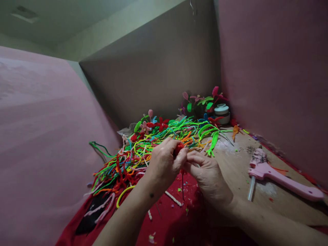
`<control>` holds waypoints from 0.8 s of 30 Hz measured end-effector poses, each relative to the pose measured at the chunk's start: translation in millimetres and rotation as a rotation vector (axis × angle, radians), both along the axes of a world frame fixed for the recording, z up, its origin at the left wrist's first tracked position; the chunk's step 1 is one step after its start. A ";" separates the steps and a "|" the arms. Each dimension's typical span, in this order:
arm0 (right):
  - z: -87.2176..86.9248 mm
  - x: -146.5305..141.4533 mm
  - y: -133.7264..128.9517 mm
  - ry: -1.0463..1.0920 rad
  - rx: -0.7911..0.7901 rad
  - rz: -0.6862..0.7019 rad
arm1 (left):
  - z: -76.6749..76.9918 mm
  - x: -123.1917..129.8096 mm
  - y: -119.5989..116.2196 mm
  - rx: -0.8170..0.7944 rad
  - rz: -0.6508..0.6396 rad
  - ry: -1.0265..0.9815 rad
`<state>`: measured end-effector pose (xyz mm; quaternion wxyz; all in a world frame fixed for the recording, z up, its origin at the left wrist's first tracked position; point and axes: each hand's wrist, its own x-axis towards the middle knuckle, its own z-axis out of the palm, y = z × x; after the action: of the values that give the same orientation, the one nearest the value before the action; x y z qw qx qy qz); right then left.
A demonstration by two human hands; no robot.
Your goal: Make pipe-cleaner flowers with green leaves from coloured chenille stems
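Bare forearms (125, 212) reach in from the bottom edge over a smooth red cloth (189, 222) flecked with scraps of fluff. Beyond them spreads a tangled heap of fuzzy pipe cleaners (143, 153), soft and bendy, in green, yellow, red, orange and pale pink. To the right, a flat wooden board (230, 164) bears a pink plastic glue gun (284, 182), its long curved handle pointing right and a pale straight rod (251, 188) jutting from it. Plush-looking flowers (202, 100) stand at the back beside a round, lidded white jar (221, 114).

Between the hands, above the cloth, is a rounded red fuzzy piece (179, 148); a thin dark stem (182, 186) hangs straight below. The left hand (166, 157) is curled closed around the red piece, thumb against its lower side. The right hand (207, 174) has its thumb and fingers drawn together in a pinch, just beside the left thumb.

Fingers cover much of the red piece, and what the right fingertips pinch cannot be told. The stem probably joins the piece, though the join is hidden.
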<state>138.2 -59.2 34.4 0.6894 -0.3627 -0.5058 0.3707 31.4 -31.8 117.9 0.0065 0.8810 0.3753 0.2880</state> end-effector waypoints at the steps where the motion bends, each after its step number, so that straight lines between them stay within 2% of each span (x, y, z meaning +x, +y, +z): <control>1: 0.7 0.3 0.1 0.029 -0.003 0.022 | 0.1 -1.2 1.3 -0.018 -0.012 -0.018; 6: -2.0 2.3 6.9 0.257 -0.120 0.124 | -5.7 -13.0 5.3 -0.297 -0.058 -0.327; 8: -4.7 2.8 11.3 0.364 -0.172 0.153 | -16.2 -16.0 3.5 -0.416 -0.037 -0.438; 11: -6.2 2.4 15.2 0.488 -0.216 0.173 | -41.5 -12.4 -2.8 -0.552 -0.076 -0.387; 13: -5.5 1.3 15.7 0.542 -0.235 0.176 | -60.6 -5.3 -7.1 -0.441 -0.040 -0.314; 17: -6.2 -0.4 15.6 0.568 -0.260 0.153 | -88.6 9.0 -8.8 0.009 0.124 -0.129; 21: -11.0 -0.5 17.7 0.510 -0.271 0.122 | -95.6 8.5 -3.1 0.296 0.171 0.047; 24: -12.1 0.2 18.1 0.425 -0.237 0.085 | -93.6 0.4 1.1 0.342 0.148 0.142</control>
<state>138.4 -41.0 22.3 0.7165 -0.3334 -0.3174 0.5242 31.8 -30.7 24.3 -0.1911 0.8574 0.3839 0.2846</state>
